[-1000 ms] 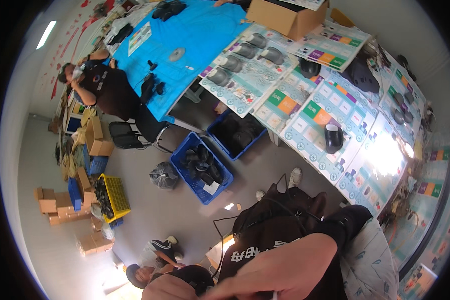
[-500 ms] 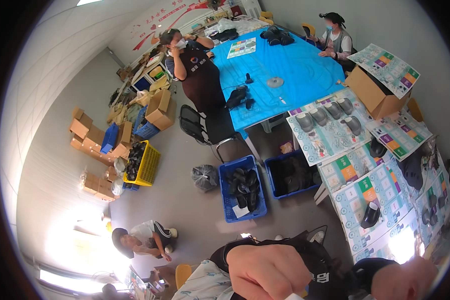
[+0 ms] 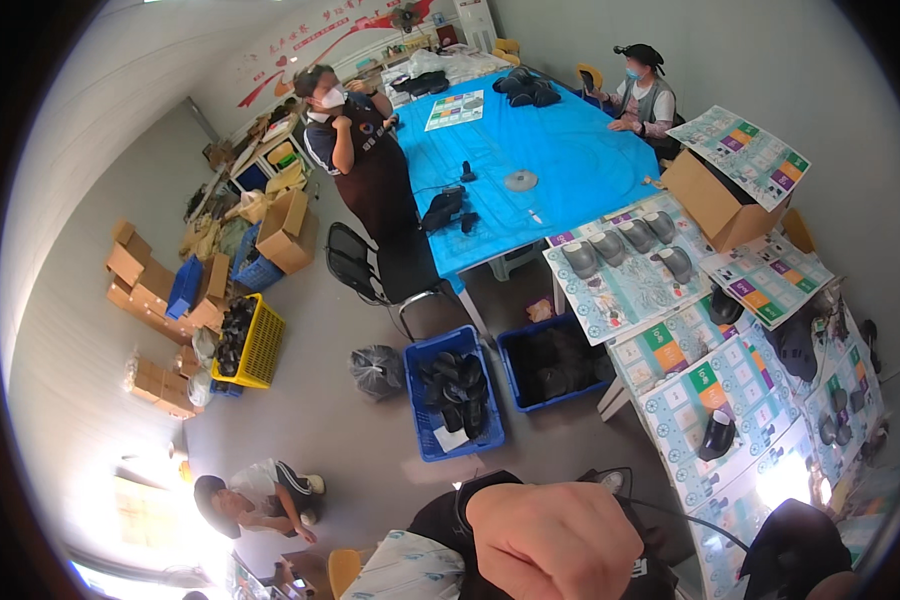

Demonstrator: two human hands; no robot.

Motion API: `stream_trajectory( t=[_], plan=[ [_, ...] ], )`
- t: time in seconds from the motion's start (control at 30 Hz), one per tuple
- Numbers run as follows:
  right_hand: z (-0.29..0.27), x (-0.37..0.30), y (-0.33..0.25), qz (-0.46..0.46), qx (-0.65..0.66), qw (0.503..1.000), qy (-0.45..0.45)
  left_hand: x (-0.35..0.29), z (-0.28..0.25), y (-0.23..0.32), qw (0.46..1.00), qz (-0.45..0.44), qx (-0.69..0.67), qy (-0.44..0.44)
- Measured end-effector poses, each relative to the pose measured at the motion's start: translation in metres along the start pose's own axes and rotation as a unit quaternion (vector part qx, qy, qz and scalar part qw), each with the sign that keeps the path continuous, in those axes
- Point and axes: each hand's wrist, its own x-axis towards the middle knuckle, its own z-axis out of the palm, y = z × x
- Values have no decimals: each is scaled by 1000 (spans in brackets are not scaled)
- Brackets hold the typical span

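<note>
Close in front of me at the lower middle, my left hand (image 3: 555,540) is curled into a fist with its knuckles up. Whatever lies inside its fingers is hidden. Beside it shows a pale patterned cloth (image 3: 407,568), and dark clothing lies behind the hand. At the bottom right edge, only a small blurred patch of skin shows, seemingly my right hand (image 3: 836,586), next to a dark black shape (image 3: 795,548). Its fingers are cut off by the edge. A thin black cable (image 3: 692,518) runs toward that dark shape.
Blue crate (image 3: 422,405) and second blue crate (image 3: 515,372) hold black parts. Right, a printed-sheet-covered table (image 3: 660,405) carries grey and black curved pieces. Beyond stands a blue-covered table (image 3: 570,150), with a standing person (image 3: 370,150) and a seated person (image 3: 650,105). Another person (image 3: 260,495) is lower left.
The whole scene has shifted left in my view. My left fist sits farther right in the picture. The skin patch at bottom right has mostly dropped out. The standing person's hands have come down from the face.
</note>
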Motion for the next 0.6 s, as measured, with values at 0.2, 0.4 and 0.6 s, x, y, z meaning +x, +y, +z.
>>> stream_trajectory(
  t=[0.2,0.4,0.6],
  plan=[
    [36,-104,54,19,282,959,-33,9,3,-13,1000,-12,-9,19],
    [81,-136,58,48,529,847,-26,19,5,-23,1000,10,12,25],
    [116,-132,51,33,742,670,-6,31,4,-25,998,-6,38,53]
  ],
)
